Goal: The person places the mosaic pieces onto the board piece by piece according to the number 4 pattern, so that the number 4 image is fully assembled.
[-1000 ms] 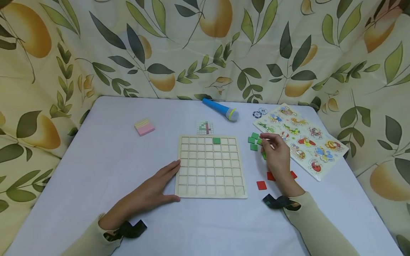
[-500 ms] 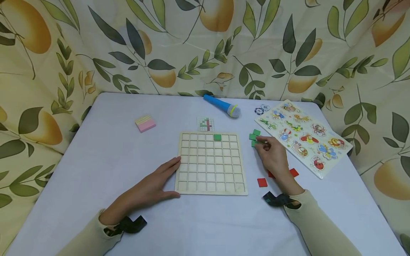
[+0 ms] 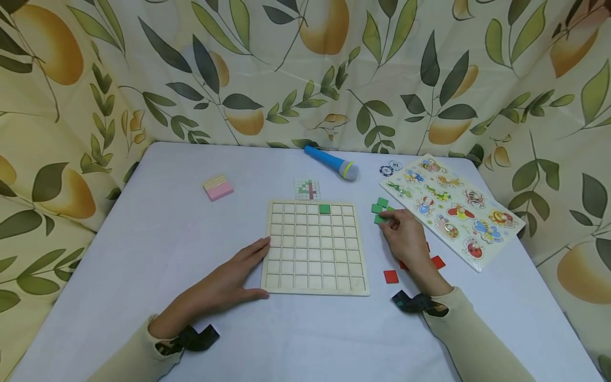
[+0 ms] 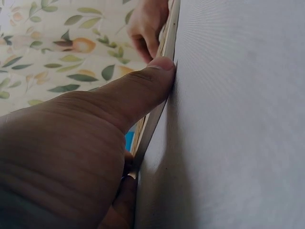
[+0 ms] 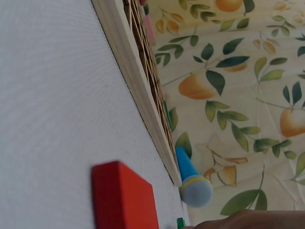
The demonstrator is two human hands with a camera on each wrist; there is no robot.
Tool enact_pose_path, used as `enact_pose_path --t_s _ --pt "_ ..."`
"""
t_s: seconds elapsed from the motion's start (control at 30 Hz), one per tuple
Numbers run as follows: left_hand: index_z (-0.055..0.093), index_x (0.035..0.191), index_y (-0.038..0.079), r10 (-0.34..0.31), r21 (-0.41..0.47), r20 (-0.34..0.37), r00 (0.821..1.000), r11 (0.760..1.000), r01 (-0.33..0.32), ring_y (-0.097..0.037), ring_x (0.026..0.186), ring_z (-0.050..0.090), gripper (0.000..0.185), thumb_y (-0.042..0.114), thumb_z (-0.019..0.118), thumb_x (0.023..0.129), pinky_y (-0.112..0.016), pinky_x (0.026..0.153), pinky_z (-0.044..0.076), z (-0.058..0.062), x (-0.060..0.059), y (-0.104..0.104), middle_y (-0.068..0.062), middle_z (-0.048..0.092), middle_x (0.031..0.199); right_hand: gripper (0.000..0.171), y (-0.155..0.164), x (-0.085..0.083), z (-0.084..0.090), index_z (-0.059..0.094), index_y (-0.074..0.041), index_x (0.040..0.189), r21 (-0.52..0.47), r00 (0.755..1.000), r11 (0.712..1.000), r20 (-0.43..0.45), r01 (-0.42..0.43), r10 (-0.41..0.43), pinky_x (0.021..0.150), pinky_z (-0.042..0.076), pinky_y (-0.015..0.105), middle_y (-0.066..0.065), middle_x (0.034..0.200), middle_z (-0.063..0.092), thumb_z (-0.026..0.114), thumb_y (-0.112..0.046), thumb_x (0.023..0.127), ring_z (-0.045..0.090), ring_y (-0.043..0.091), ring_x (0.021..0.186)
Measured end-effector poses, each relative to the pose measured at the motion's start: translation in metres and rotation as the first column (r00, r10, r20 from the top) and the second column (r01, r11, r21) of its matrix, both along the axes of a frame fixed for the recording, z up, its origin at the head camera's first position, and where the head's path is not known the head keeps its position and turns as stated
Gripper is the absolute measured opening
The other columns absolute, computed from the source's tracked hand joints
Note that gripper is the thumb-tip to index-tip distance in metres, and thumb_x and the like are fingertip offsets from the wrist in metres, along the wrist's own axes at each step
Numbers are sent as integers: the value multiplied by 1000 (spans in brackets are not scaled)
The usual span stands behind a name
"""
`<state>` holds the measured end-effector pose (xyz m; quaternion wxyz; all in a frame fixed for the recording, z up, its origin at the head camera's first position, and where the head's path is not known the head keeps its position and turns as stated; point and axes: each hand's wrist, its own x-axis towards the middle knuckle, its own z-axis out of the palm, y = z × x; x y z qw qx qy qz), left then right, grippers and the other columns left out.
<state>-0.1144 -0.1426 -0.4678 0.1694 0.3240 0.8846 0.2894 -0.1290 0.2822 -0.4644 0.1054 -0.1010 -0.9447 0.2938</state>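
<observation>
The square wooden grid board (image 3: pixel 316 287) lies mid-table, one green tile (image 3: pixel 324 209) in its top row. My left hand (image 3: pixel 228 278) rests along the board's left edge, fingers extended and thumb near the lower corner; the left wrist view shows that thumb (image 4: pixel 143 86) against the board's side. To the right of the board, my right hand (image 3: pixel 406 239) has thumb and forefinger together on a green tile (image 3: pixel 379 219) at the near side of a small group of green tiles (image 3: pixel 377 208). Part of that group is hidden behind the fingers.
Red tiles (image 3: pixel 391 276) lie near the right wrist, some partly covered. An insect picture board (image 3: pixel 455 212) is at the right. Beyond the grid board are a small pattern card (image 3: pixel 307 189), a blue toy microphone (image 3: pixel 329 162) and printed discs (image 3: pixel 390 168); a pink-and-yellow block (image 3: pixel 218 188) sits back left.
My right hand has moved slightly left and nearer, its fingertips lowering from above the green tiles to the near one. The left hand stays against the board.
</observation>
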Motion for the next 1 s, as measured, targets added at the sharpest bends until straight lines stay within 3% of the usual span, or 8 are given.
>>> enact_pose_path --t_s 0.27,0.47,0.53,0.7,0.87,1.0 --pt "19 172 15 -2 -7 -21 1000 1000 2 -24 169 17 108 48 83 91 -49 130 34 0 -3 -1 7 9 182 29 -4 -2 7 76 -9 129 -33 999 998 -20 -47 46 70 43 21 14 113 65 73 -11 100 57 24 91" --pt "19 172 16 -3 13 7 1000 1000 3 -23 169 15 109 47 84 90 -49 131 33 -1 -3 1 8 8 182 29 -19 1 29 75 -13 130 -97 983 979 16 -181 184 70 47 17 11 114 65 74 -12 101 60 22 94" --pt "20 172 16 12 23 30 999 1000 -12 -25 170 10 108 45 85 90 -51 132 31 -1 -1 1 6 6 182 28 -31 -2 35 76 -13 128 -82 962 961 43 -265 269 73 48 19 10 113 65 74 -13 101 60 22 95" --pt "27 170 15 53 36 31 998 998 -54 -31 170 1 105 39 88 89 -57 131 30 -1 1 -1 -4 7 182 23 -66 -25 44 78 -10 123 -50 877 883 101 -467 469 77 49 24 11 115 68 74 -11 100 61 21 94" --pt "28 170 15 54 24 10 998 998 -54 -30 170 8 106 41 89 87 -56 130 33 0 -1 0 -2 13 182 20 -88 -51 43 78 -8 119 -33 825 835 139 -549 548 80 51 29 11 115 70 76 -10 99 63 20 94" --pt "28 170 15 54 11 14 998 998 -54 -29 170 9 106 43 89 87 -55 130 35 -1 -1 1 0 14 182 20 -96 -61 40 77 -6 119 -42 793 809 177 -586 583 82 52 31 11 113 70 75 -8 99 64 20 94"
